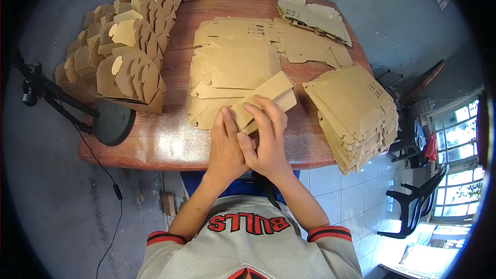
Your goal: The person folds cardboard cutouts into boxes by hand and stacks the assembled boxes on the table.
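Note:
A partly folded brown cardboard piece [276, 89] lies tilted over flat cardboard blanks [237, 64] at the middle of the table. My left hand [226, 147] is at its lower left end, the fingers together against the cardboard. My right hand [266, 142] crosses close beside it, its fingers bent over the folded piece and its thumb near the left hand. The two hands touch at the palms' edges. What lies under the fingertips is partly hidden.
Several folded open boxes [124, 75] stand in rows at the left, by a black stand base [114, 122]. A stack of flat cardboard [354, 111] overhangs the table's right front edge. More flat pieces [312, 18] lie at the back right. A black chair [416, 201] stands at the right.

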The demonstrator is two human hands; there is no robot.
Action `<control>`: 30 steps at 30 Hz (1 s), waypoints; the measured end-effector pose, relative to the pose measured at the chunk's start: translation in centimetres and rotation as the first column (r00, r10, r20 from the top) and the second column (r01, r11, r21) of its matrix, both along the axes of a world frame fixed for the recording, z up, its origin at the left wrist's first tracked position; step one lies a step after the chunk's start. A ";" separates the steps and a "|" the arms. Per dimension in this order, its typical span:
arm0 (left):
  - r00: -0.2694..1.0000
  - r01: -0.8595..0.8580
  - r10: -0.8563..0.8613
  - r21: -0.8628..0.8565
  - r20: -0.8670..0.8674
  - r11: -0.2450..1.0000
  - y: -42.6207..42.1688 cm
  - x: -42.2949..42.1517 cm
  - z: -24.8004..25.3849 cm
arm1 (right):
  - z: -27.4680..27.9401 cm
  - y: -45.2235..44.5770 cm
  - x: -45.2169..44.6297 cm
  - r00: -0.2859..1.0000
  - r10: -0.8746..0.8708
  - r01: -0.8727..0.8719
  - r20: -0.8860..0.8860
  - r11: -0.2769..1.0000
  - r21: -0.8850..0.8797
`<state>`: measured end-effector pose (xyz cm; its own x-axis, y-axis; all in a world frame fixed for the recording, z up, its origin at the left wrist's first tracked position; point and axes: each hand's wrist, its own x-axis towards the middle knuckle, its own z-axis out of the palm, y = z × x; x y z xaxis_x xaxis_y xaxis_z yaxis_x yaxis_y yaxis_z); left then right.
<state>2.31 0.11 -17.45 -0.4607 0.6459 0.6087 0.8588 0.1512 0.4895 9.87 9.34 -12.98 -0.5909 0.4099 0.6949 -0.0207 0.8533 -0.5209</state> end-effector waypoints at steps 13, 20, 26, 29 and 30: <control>0.973 0.136 -0.161 0.153 0.165 0.979 -1.6 0.2 2.0 | 3.5 5.4 2.5 0.976 0.023 -0.075 -0.215 0.968 -0.238; 0.927 0.029 -0.142 0.312 0.347 0.950 -2.1 -1.8 4.5 | 3.8 2.7 0.4 0.950 0.120 -0.144 -0.289 0.988 -0.063; 0.774 0.057 -0.344 0.481 0.532 0.875 -3.1 -3.6 7.2 | 3.1 3.2 1.8 0.975 0.199 -0.196 -0.103 0.980 0.041; 0.487 0.051 -0.652 0.726 0.581 0.686 -2.8 -2.8 8.6 | 0.9 3.8 2.8 0.989 0.115 -0.099 -0.088 0.981 0.167; 0.438 -0.024 -0.667 0.750 0.602 0.661 -2.7 -2.7 8.8 | 0.2 4.0 2.8 0.981 0.148 -0.113 -0.123 0.960 0.255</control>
